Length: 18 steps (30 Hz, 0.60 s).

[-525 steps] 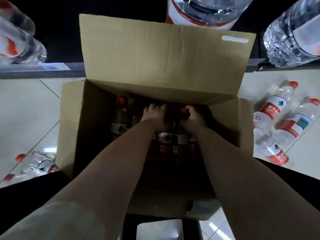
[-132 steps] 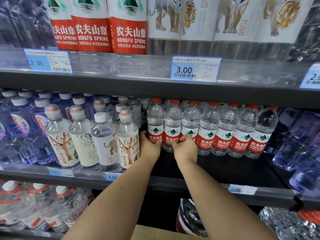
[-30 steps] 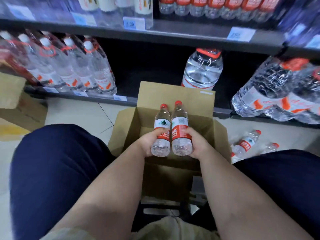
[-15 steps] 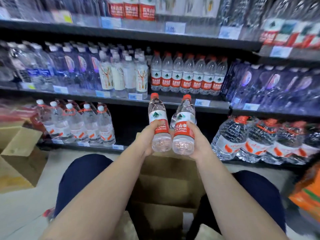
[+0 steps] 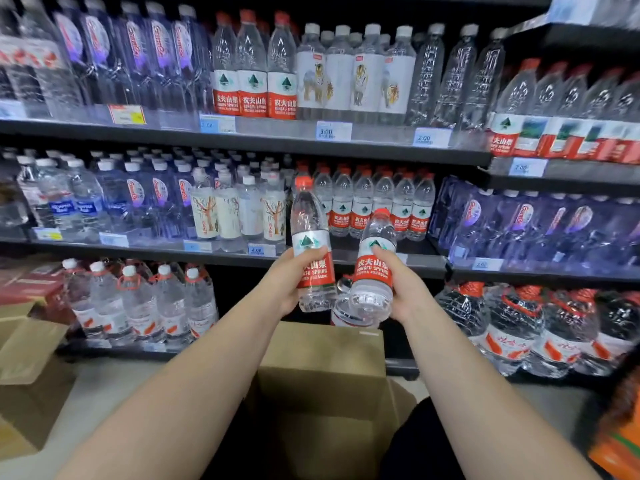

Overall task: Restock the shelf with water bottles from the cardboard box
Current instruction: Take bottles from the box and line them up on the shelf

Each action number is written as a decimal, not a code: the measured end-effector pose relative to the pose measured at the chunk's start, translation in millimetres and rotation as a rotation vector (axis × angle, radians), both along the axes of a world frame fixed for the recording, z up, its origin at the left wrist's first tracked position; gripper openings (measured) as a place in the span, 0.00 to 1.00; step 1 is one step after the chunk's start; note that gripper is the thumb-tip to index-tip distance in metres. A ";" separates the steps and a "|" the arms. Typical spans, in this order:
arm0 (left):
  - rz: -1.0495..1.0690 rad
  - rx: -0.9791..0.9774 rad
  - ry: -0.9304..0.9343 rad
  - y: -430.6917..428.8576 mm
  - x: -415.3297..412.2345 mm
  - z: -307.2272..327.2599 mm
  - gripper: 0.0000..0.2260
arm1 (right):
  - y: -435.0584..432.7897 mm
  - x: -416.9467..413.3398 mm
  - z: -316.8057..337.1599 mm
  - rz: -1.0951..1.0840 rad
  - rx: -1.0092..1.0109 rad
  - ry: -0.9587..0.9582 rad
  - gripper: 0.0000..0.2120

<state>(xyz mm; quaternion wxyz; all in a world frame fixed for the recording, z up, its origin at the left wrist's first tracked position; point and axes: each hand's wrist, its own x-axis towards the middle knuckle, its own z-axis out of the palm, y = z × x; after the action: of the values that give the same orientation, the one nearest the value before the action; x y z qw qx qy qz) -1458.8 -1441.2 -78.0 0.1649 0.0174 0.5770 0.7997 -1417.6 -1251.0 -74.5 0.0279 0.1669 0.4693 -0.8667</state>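
My left hand (image 5: 289, 282) grips a red-capped water bottle (image 5: 309, 237) with a red and white label, held upright. My right hand (image 5: 405, 292) grips a second, matching bottle (image 5: 372, 268), tilted a little to the right. Both bottles hang in the air in front of the middle shelf (image 5: 363, 259), just below a row of the same red-labelled bottles (image 5: 377, 206). The open cardboard box (image 5: 322, 368) sits below my forearms, its back flap standing up.
The upper shelf (image 5: 242, 140) carries tall bottles and price tags. Large jugs (image 5: 519, 327) fill the bottom shelf at right, medium bottles (image 5: 138, 303) at left. More cardboard boxes (image 5: 27, 375) lie on the floor at left. An orange package (image 5: 620, 434) is at lower right.
Both hands have lifted the two bottles from over the box up toward the middle shelf. My view has tilted up, and the right bottle now leans to the right.
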 end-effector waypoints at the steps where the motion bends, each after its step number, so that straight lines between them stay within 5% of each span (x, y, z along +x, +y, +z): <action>1: 0.018 -0.018 -0.022 -1.1 -5.1 -3.9 0.20 | 2.6 -3.9 -2.1 -0.017 0.003 -0.020 0.17; 9: 0.144 0.063 -0.315 12.2 -68.2 -14.0 0.20 | 10.0 -76.9 -9.2 -0.072 0.103 -0.064 0.14; 13: 0.182 -0.067 -0.220 20.4 -108.1 -25.1 0.28 | 12.2 -120.2 -15.4 -0.055 0.228 -0.018 0.17; 18: 0.185 -0.229 -0.001 33.3 -163.5 -13.3 0.20 | 19.7 -177.1 -13.0 -0.028 0.471 0.126 0.26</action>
<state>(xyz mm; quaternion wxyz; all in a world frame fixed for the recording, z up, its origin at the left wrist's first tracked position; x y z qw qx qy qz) -1622.3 -1407.9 -91.3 0.0919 -0.0553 0.6635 0.7405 -1594.7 -1231.3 -87.5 -0.0531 0.1209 0.6570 -0.7422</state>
